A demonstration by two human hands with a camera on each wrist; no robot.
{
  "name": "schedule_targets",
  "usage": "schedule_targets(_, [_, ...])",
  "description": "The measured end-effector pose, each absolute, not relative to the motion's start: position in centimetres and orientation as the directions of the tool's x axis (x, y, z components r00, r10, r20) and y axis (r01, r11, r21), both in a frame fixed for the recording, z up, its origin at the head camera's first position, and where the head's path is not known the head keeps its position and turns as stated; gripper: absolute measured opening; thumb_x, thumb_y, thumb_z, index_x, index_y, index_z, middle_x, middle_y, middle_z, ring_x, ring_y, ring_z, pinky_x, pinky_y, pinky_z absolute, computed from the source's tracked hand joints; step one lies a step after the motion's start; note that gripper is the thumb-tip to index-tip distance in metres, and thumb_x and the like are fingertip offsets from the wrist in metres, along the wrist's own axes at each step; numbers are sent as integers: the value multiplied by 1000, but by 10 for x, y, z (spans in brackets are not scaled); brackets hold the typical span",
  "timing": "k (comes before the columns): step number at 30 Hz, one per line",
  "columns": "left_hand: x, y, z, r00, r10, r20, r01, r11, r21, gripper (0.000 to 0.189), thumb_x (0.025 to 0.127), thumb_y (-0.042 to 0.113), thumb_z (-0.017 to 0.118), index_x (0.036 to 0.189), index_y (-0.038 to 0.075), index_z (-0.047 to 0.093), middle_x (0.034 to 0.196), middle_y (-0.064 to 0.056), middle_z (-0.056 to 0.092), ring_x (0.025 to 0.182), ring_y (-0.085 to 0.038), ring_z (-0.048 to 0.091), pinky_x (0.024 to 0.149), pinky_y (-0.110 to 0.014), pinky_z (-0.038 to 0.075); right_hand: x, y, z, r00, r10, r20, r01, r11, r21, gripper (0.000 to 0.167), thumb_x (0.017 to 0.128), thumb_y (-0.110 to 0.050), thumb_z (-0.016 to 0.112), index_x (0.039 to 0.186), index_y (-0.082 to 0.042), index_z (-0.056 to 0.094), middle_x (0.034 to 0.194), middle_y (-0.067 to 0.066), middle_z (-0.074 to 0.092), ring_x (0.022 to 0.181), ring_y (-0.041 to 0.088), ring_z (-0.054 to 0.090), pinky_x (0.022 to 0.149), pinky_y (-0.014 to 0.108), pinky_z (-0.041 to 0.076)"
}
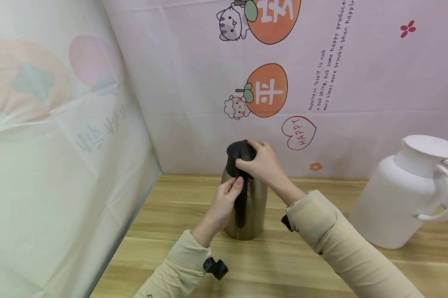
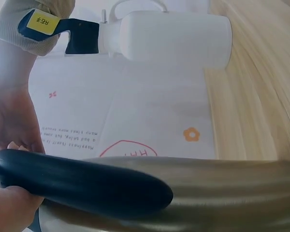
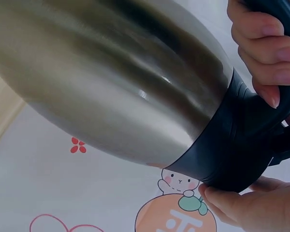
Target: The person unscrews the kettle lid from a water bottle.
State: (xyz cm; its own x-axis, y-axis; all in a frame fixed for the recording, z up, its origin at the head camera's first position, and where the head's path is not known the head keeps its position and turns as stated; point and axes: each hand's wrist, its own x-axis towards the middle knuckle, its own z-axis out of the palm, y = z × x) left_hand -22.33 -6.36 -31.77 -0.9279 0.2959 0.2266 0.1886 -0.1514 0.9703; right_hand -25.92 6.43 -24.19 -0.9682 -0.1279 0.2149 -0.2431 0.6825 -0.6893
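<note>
A steel thermos jug [image 1: 257,207] with a black top stands upright on the wooden table. My left hand [image 1: 222,203] grips its black handle [image 1: 240,213] near the upper end, fingers curled round it, as the right wrist view also shows with the fingers [image 3: 266,46]. On the black lid [image 1: 237,149] my right hand [image 1: 266,165] has its thumb at the near side and its fingers at the right and far side. In the left wrist view the handle [image 2: 101,186] lies along the steel body, with the left thumb [image 2: 14,205] against it.
A white jug [image 1: 403,203] with a handle stands on the table [image 1: 164,256] to the right. Behind is a printed cloth wall [image 1: 194,82], close to the steel jug. Another cloth wall [image 1: 60,186] rises on the left.
</note>
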Motion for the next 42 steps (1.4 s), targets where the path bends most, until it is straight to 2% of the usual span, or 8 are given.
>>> schedule_targets(5, [-225,-67,-315,-923,337,187,143,-151,978,43,105,22,34,121,-15,47,89,0,53,80,-9,53,75,-20,46,-261,64,-242,-967,-135,215,-249,668,-701,72,82,-29,60,146,-4,37,150,26,30,134,41,35,109,54,36])
schedule_targets(11, [-228,-69,-309,-924,360,131,97,-111,989,41,103,23,40,121,-13,50,91,0,58,79,-6,57,77,-21,51,-262,66,-241,-967,-143,213,-252,674,-695,72,82,-29,60,146,-5,36,150,25,31,132,40,38,107,53,37])
schedule_targets(15, [-230,-70,-307,-917,378,125,107,-70,992,40,103,23,41,118,-13,51,87,2,59,78,-5,58,77,-22,52,-264,68,-241,-969,-142,204,-245,676,-695,72,81,-29,61,146,-6,37,150,23,32,130,39,40,106,52,38])
schedule_targets(20, [-231,-71,-307,-903,397,161,152,-56,987,41,104,23,39,114,-16,49,84,0,59,75,-7,58,76,-22,51,-265,71,-243,-964,-155,217,-263,678,-686,72,80,-28,60,146,-8,39,150,21,34,130,38,41,105,50,39])
schedule_targets(30, [-231,-74,-307,-879,437,190,189,-47,981,40,104,22,38,108,-16,49,79,4,57,72,-6,57,74,-20,49,-270,75,-246,-950,-197,244,-312,677,-667,69,79,-27,59,144,-12,43,149,18,36,131,36,41,105,49,39])
schedule_targets(42, [-232,-81,-306,-870,467,158,190,22,981,41,104,26,38,108,-13,51,83,2,60,75,-5,60,78,-21,51,-277,78,-249,-922,-291,255,-387,662,-642,64,79,-26,60,141,-17,48,150,16,36,133,37,40,105,52,38])
